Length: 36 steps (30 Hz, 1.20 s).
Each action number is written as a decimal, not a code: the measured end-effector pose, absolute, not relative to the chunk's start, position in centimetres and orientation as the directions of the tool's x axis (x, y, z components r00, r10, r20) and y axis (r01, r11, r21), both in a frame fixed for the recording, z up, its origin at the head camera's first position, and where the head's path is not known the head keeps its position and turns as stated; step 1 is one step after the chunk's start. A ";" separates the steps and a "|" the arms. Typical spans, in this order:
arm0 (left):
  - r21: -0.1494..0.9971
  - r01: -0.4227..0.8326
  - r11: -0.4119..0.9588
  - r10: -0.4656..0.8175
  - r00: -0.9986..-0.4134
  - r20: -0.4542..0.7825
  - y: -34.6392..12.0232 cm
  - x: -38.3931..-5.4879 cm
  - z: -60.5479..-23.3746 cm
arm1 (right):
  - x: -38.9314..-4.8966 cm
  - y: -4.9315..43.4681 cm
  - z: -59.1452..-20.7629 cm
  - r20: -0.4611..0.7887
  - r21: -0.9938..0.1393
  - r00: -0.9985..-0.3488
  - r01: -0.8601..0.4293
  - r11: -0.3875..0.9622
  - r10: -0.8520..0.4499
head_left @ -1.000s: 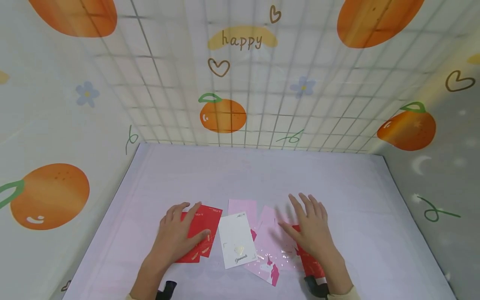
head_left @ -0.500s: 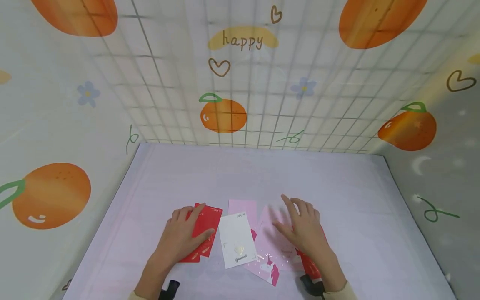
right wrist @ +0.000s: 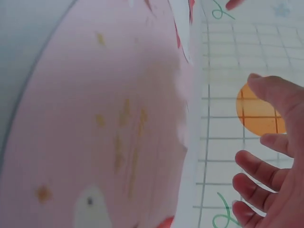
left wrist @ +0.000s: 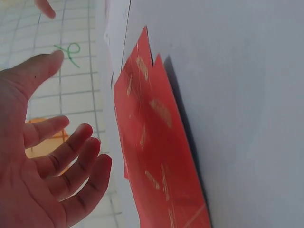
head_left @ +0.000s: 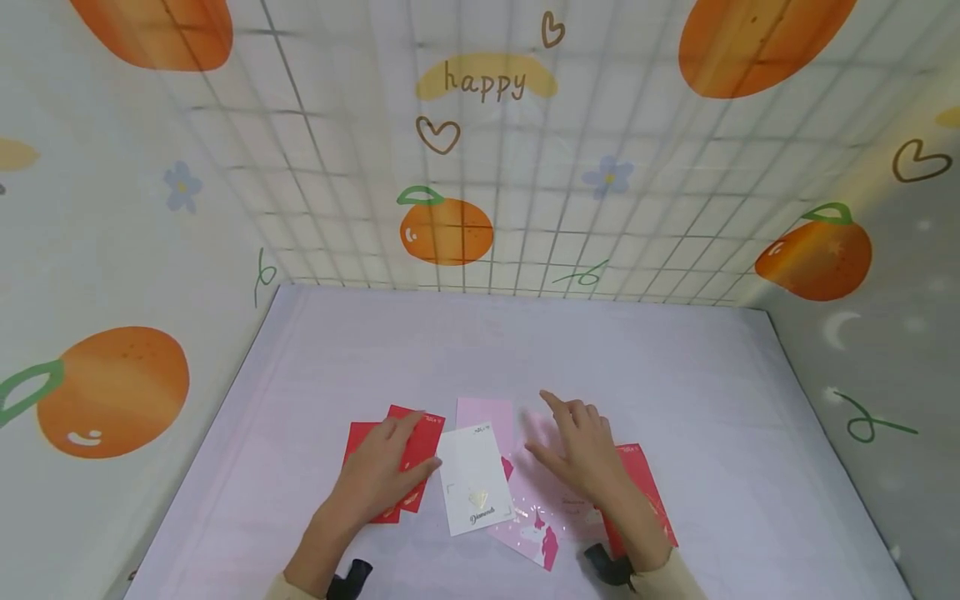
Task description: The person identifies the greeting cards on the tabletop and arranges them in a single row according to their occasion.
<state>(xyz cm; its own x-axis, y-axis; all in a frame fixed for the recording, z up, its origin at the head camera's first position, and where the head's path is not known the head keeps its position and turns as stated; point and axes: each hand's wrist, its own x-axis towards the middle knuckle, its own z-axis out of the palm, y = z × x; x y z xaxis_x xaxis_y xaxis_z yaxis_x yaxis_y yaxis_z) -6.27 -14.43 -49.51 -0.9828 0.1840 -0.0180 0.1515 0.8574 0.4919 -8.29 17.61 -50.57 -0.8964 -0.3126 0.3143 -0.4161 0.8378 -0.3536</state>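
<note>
My left hand [head_left: 380, 473] hovers over two overlapping red cards [head_left: 427, 432], fingers spread and loosely bent. In the left wrist view, that hand [left wrist: 42, 156] is apart from the red cards [left wrist: 152, 123] and holds nothing. A white card [head_left: 467, 473] marked "Diamonds" lies in the middle, partly over pink cards [head_left: 480, 410]. Above the pink cards on the right is my right hand [head_left: 585, 457], index finger extended. The right wrist view shows this hand [right wrist: 275, 175] holding nothing, beside a pink card [right wrist: 95, 85]. Another red card [head_left: 637, 468] lies partly beneath the right forearm.
All the cards lie near the front of a pale table [head_left: 480, 342]. Behind it hangs a white gridded backdrop [head_left: 337, 200] with orange prints, and patterned side walls stand at left and right. Black wrist-camera parts [head_left: 609, 567] show under the forearms.
Both hands have moved inward: the left one to the right, the right one to the left. More of the outer red cards shows on each side. The cards have stayed in place.
</note>
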 end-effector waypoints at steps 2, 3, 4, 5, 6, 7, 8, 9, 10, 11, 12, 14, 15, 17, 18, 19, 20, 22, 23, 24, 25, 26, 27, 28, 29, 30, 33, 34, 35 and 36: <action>0.499 0.152 0.853 0.189 -0.982 -0.023 -14.2 -6.3 -49.6 | -8.4 17.1 -50.8 0.302 -0.363 -0.898 -0.417 0.833 -0.319; 0.505 0.150 0.850 0.188 -0.982 -0.026 -14.1 -6.3 -49.7 | -8.4 16.9 -50.9 0.290 -0.375 -0.902 -0.415 0.829 -0.320; 0.508 0.146 0.849 0.186 -0.982 -0.028 -14.0 -6.3 -49.8 | -8.5 16.7 -51.0 0.274 -0.390 -0.907 -0.408 0.825 -0.320; 0.512 0.142 0.847 0.184 -0.982 -0.031 -13.9 -6.3 -49.9 | -8.5 16.4 -51.2 0.252 -0.407 -0.914 -0.398 0.822 -0.318; 0.520 0.135 0.843 0.181 -0.983 -0.037 -13.8 -6.3 -50.0 | -8.5 16.2 -51.3 0.231 -0.422 -0.920 -0.388 0.819 -0.317; 0.526 0.126 0.841 0.176 -0.983 -0.045 -13.7 -6.3 -50.0 | -8.6 16.0 -51.4 0.212 -0.436 -0.925 -0.377 0.817 -0.314; 0.537 0.115 0.836 0.171 -0.984 -0.056 -13.7 -6.3 -50.1 | -8.6 15.7 -51.5 0.196 -0.451 -0.930 -0.368 0.813 -0.312; 0.547 0.106 0.830 0.169 -0.983 -0.067 -13.6 -6.3 -50.2 | -8.7 15.5 -51.5 0.185 -0.462 -0.932 -0.363 0.809 -0.312; 0.553 0.096 0.827 0.167 -0.983 -0.078 -13.5 -6.3 -50.2 | -8.8 15.3 -51.6 0.176 -0.476 -0.934 -0.359 0.803 -0.312; 0.562 0.088 0.822 0.166 -0.982 -0.089 -13.4 -6.3 -50.3 | -8.9 15.0 -51.6 0.168 -0.490 -0.935 -0.353 0.797 -0.311; 0.574 0.083 0.815 0.169 -0.981 -0.097 -13.3 -6.3 -50.3 | -9.1 14.8 -51.6 0.164 -0.503 -0.936 -0.350 0.790 -0.311; 0.597 0.075 0.799 0.173 -0.979 -0.108 -13.1 -6.4 -50.4 | -9.3 14.3 -51.7 0.153 -0.539 -0.937 -0.344 0.769 -0.313; 0.605 0.073 0.793 0.174 -0.979 -0.110 -13.0 -6.4 -50.5 | -9.5 14.1 -51.7 0.143 -0.559 -0.939 -0.338 0.757 -0.314; 0.623 0.076 0.779 0.184 -0.977 -0.111 -12.8 -6.4 -50.5 | -9.7 13.7 -51.8 0.111 -0.600 -0.944 -0.314 0.736 -0.312; 0.630 0.074 0.773 0.187 -0.976 -0.114 -12.7 -6.5 -50.6 | -9.9 13.5 -51.9 0.084 -0.617 -0.948 -0.292 0.730 -0.308; 0.634 0.072 0.770 0.190 -0.974 -0.121 -12.6 -6.5 -50.6 | -9.9 13.2 -51.9 0.061 -0.633 -0.950 -0.275 0.723 -0.307; 0.637 0.069 0.767 0.194 -0.973 -0.128 -12.6 -6.6 -50.7 | -10.0 13.0 -52.0 0.041 -0.644 -0.950 -0.261 0.719 -0.308; 0.646 0.070 0.760 0.207 -0.968 -0.138 -12.5 -6.7 -50.9 | -10.1 12.7 -52.2 0.002 -0.660 -0.950 -0.237 0.713 -0.313; 0.647 0.066 0.760 0.209 -0.967 -0.147 -12.4 -6.7 -51.1 | -10.2 12.5 -52.3 -0.013 -0.666 -0.948 -0.229 0.710 -0.318; 0.646 0.061 0.761 0.208 -0.966 -0.153 -12.4 -6.7 -51.2 | -10.3 12.4 -52.4 -0.025 -0.669 -0.945 -0.226 0.709 -0.325; 0.644 0.061 0.762 0.210 -0.965 -0.156 -12.4 -6.7 -51.3 | -10.3 12.4 -52.6 -0.028 -0.671 -0.941 -0.231 0.704 -0.336; 0.642 0.062 0.764 0.210 -0.965 -0.156 -12.3 -6.7 -51.3 | -10.4 12.3 -52.8 -0.035 -0.674 -0.938 -0.233 0.701 -0.345; 0.640 0.064 0.766 0.211 -0.965 -0.156 -12.3 -6.6 -51.4 | -10.4 12.3 -53.0 -0.042 -0.676 -0.935 -0.233 0.699 -0.352; 0.638 0.066 0.767 0.211 -0.965 -0.154 -12.3 -6.6 -51.4 | -10.5 12.2 -53.1 -0.051 -0.680 -0.933 -0.230 0.696 -0.357; 0.637 0.069 0.768 0.213 -0.965 -0.151 -12.2 -6.6 -51.4 | -10.6 12.2 -53.2 -0.055 -0.680 -0.930 -0.232 0.695 -0.365; 0.637 0.074 0.767 0.215 -0.965 -0.148 -12.2 -6.6 -51.4 | -10.6 12.1 -53.3 -0.061 -0.682 -0.927 -0.232 0.694 -0.370; 0.633 0.088 0.769 0.222 -0.966 -0.136 -12.2 -6.6 -51.5 | -10.9 11.9 -53.6 -0.070 -0.679 -0.924 -0.231 0.697 -0.375; 0.632 0.088 0.770 0.221 -0.966 -0.134 -12.2 -6.6 -51.6 | -11.0 11.8 -53.6 -0.073 -0.679 -0.925 -0.228 0.698 -0.373; 0.630 0.088 0.772 0.218 -0.967 -0.132 -12.2 -6.6 -51.6 | -11.1 11.8 -53.7 -0.069 -0.676 -0.924 -0.234 0.699 -0.376; 0.627 0.087 0.774 0.215 -0.968 -0.131 -12.2 -6.6 -51.7 | -11.2 11.7 -53.7 -0.066 -0.676 -0.924 -0.236 0.698 -0.377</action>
